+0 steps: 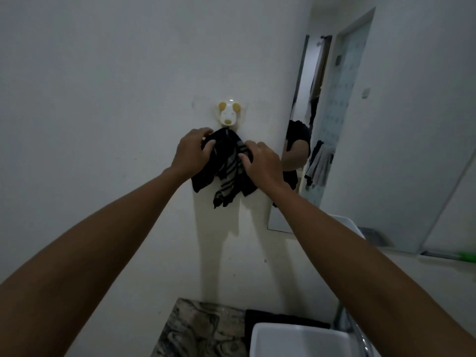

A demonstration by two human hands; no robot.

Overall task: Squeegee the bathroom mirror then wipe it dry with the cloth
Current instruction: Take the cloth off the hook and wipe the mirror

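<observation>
A black cloth with grey stripes (228,173) hangs on the white wall from a dog-shaped hook (228,114). My left hand (192,152) grips the cloth's upper left part, thumb pressed into the fabric. My right hand (260,162) holds its right side, fingers curled on the folds. The bathroom mirror (332,104) is mounted just right of the cloth and seen at a steep angle; it reflects my arm and a doorway. No squeegee shows itself clearly.
A white basin (296,340) sits at the bottom right on a marbled counter (198,328), with a chrome tap (360,338) at its right. A green item (467,256) lies on a ledge at far right. A glass panel (450,197) leans along the right wall.
</observation>
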